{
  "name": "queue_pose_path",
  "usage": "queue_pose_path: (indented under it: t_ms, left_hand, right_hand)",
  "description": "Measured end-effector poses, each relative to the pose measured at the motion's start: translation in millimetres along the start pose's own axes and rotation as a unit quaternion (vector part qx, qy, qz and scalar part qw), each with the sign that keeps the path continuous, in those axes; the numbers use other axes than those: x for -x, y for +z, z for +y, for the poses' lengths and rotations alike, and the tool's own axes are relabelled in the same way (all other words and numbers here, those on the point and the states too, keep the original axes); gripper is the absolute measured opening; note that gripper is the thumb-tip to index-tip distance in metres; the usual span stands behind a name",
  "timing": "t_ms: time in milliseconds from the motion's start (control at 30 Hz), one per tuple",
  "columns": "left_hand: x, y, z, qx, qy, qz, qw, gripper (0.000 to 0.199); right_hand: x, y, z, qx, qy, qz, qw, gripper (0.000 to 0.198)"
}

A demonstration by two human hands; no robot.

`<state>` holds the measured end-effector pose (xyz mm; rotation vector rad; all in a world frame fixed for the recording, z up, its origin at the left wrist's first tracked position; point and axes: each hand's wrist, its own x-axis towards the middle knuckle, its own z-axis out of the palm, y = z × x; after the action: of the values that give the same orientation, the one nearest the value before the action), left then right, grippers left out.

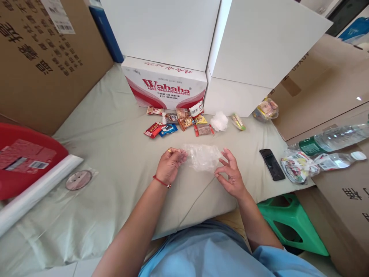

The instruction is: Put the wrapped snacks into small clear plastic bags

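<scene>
A clear, crinkled plastic bag (203, 157) stretches between my two hands above the cloth-covered table (127, 161). My left hand (169, 163), with a red cord bracelet at the wrist, is closed on its left end, which is bunched in the fingers. At the bag's lower right corner, the thumb and forefinger of my right hand (230, 175) come together, while the other fingers are spread. Beyond the bag lie several wrapped snacks, among them a red packet (153, 130), a blue packet (168, 130) and a brown bar (204, 130). Beside them sits a white crumpled wad (219, 121).
A Wahaha carton (170, 86) and white boxes (242, 42) stand at the back. A phone (271, 164), plastic bottles (334, 140) and a tub of snacks (266, 109) are at right. A white roll (40, 192) lies left, and a green stool (296, 227) stands below right.
</scene>
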<state>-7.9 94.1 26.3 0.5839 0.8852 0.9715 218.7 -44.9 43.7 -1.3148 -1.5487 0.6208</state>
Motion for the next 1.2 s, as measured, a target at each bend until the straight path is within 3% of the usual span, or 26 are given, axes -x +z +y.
queue_pose_path:
  t_ms: [133,233,333,467,533,600,700,800,900,1033,1100,1200]
  left_hand:
    - [15,5,0,0.004,-0.036,-0.007,0.999,0.051]
    - [16,15,-10,-0.044,-0.049,0.029,0.997,0.055]
    - [12,22,-19,-0.09,-0.065,0.065,0.992,0.046]
    - [11,22,-15,-0.096,-0.057,0.079,0.991,0.042]
    - [14,20,-9,-0.092,-0.054,0.077,0.991,0.043]
    - [20,20,-5,-0.089,-0.052,0.074,0.992,0.044]
    - [34,27,-6,-0.094,-0.041,0.053,0.993,0.045]
    - [50,33,-7,-0.112,-0.042,-0.006,0.993,0.049]
    - [58,26,0,-0.092,-0.049,-0.031,0.994,0.057]
    - [58,-3,15,-0.023,0.003,0.109,0.994,0.05]
    - [60,-19,20,-0.02,0.019,0.171,0.985,0.043]
    - [72,-41,20,-0.07,-0.002,0.201,0.977,0.045]
  right_hand:
    - [4,0,10,-0.032,-0.007,-0.004,0.999,0.01]
    - [7,0,10,-0.034,-0.013,-0.016,0.999,0.01]
    - [9,-3,8,-0.013,-0.009,-0.008,1.0,0.008]
    - [11,-14,14,0.017,0.071,0.046,0.996,0.015]
    - [11,-22,19,0.017,0.138,0.016,0.99,0.023]
    - [11,-28,21,0.019,0.178,-0.055,0.982,0.03]
    - [4,-27,15,0.049,0.166,-0.106,0.979,0.047]
    - [-11,-18,6,0.058,0.159,-0.059,0.984,0.059]
    - [-28,-7,4,-0.01,0.212,0.014,0.977,0.039]
    - [-42,6,13,-0.111,0.278,0.098,0.949,0.036]
    - [-42,15,18,-0.127,0.298,0.097,0.941,0.035]
    - [-37,29,26,-0.117,0.308,0.071,0.942,0.034]
